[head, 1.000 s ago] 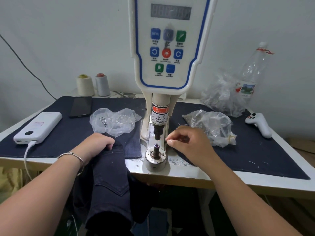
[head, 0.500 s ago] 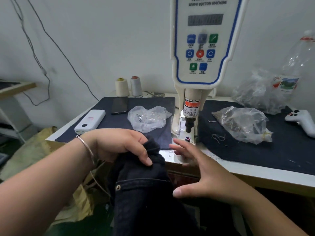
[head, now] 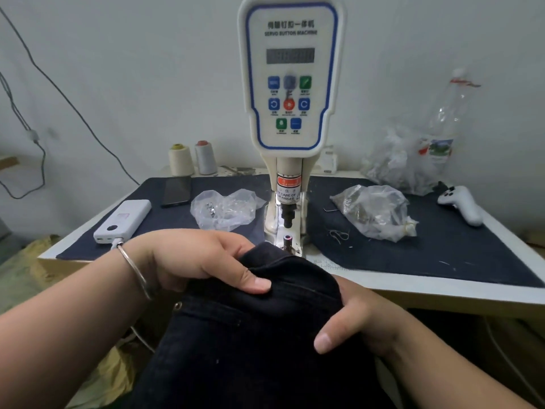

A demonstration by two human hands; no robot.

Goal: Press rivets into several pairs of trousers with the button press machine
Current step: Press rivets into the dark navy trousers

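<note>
Dark denim trousers (head: 253, 329) hang in front of the table edge, bunched at the top just below the press. My left hand (head: 200, 261) grips the bunched cloth from the left, thumb on top. On the right side of the bunch my right hand (head: 351, 317) holds the fabric, its fingers tucked under the cloth and its thumb showing. The white button press machine (head: 292, 84) stands at the table's middle. Its lower die (head: 287, 240) carries a small rivet part and sits uncovered just behind the trousers. One metal rivet (head: 177, 305) shows on the trousers at the left.
A clear bag of rivets (head: 227, 208) lies left of the press, another bag (head: 374, 211) to its right. A white power bank (head: 124, 219), a phone (head: 176, 190), thread cones (head: 180, 159), a plastic bottle (head: 445, 122) and a white controller (head: 463, 203) sit around the dark mat (head: 442, 246).
My right hand left the die and took hold of the trousers' right side. Both hands lifted the bunched cloth toward the press. The camera view shifted.
</note>
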